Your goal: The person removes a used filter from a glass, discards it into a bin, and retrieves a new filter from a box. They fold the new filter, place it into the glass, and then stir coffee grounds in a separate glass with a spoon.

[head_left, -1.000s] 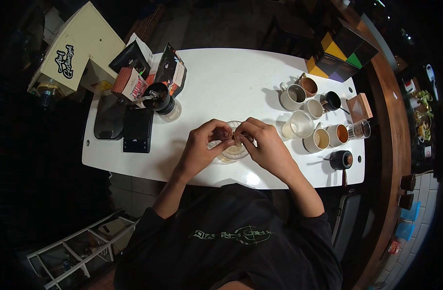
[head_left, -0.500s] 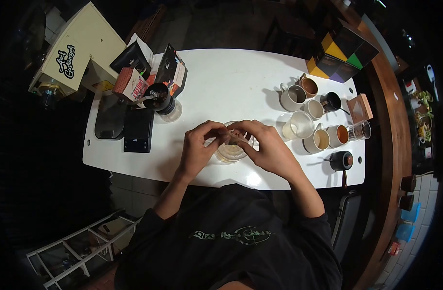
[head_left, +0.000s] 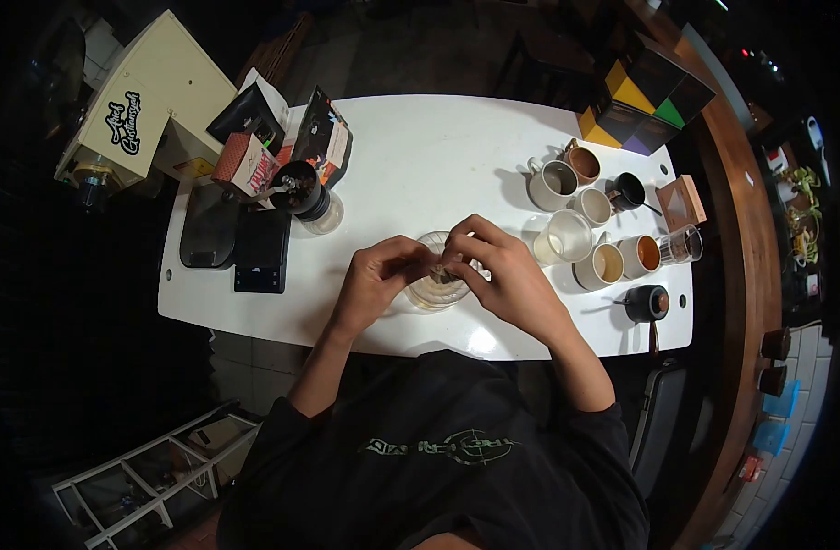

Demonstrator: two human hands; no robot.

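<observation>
A round, clear glass vessel (head_left: 431, 295) stands near the table's front edge, with both hands over it. My left hand (head_left: 376, 280) is closed, thumb and fingertips pinched together at the middle of the vessel. Opposite it, my right hand (head_left: 507, 280) pinches as well, its index finger and thumb almost touching the left fingertips. Between the fingertips is a small, crumpled, dark and pale piece (head_left: 445, 274), mostly covered by the fingers. I cannot make out what it is.
Left are a black scale (head_left: 260, 261), a grinder with beans (head_left: 298, 188), coffee bags (head_left: 321, 137) and a cream machine (head_left: 154, 101). Right are several mugs (head_left: 553, 186), a frosted cup (head_left: 564, 238), a clear glass (head_left: 681, 246), a small black pot (head_left: 642, 304) and a colourful box (head_left: 645, 96).
The fingertips have drawn closer together over the vessel. The see-through, spread piece between them now looks smaller and more bunched. My right hand's fingers have shifted slightly upward.
</observation>
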